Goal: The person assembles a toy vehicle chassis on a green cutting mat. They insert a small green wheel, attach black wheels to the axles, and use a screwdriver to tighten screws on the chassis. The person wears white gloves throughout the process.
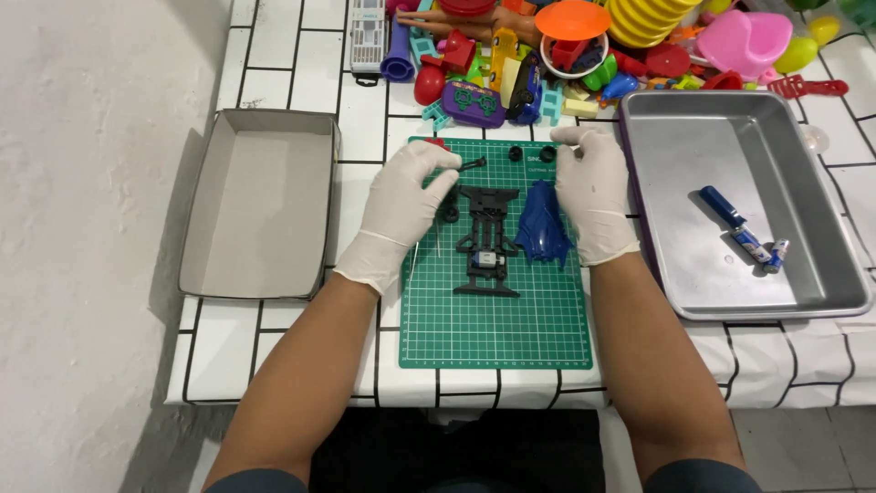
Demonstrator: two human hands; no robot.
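Both hands wear white gloves over a green cutting mat [497, 319]. My left hand [401, 205] pinches a small black axle-like part [472, 165] near the mat's far left. At the mat's far right, the fingertips of my right hand [593, 196] are closed near two small black wheels [531, 153]; whether they hold anything is hidden. Between the hands lies a black toy car chassis [488, 242], with a blue car body shell [542, 224] beside it, against my right hand.
An open grey cardboard box [260, 215] sits left of the mat. A metal tray [730, 274] on the right holds a blue-handled screwdriver [725, 210] and a small battery [777, 256]. A heap of colourful plastic toys [584, 50] fills the table's far edge.
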